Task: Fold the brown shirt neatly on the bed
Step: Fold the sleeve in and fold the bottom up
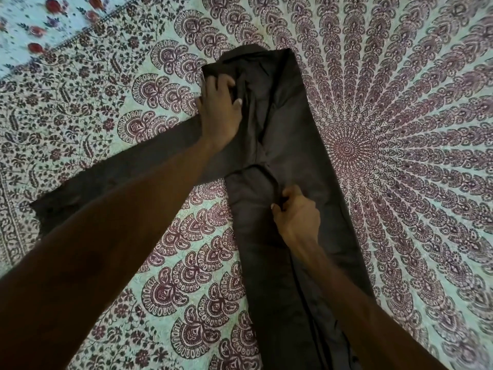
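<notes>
The brown shirt [298, 129] lies on the bed as a long narrow strip running from the upper middle down to the bottom edge. One sleeve [149, 158] sticks out to the left, partly under my left forearm. My left hand [218, 110] rests on the shirt's upper left part near the shoulder, fingers curled into the cloth. My right hand [296, 217] pinches a folded edge of the shirt at the strip's middle.
The bed is covered by a pale sheet [400, 156] printed with a dark red mandala pattern. A second cloth with red flowers [37, 25] lies at the upper left corner, beyond the sheet's border.
</notes>
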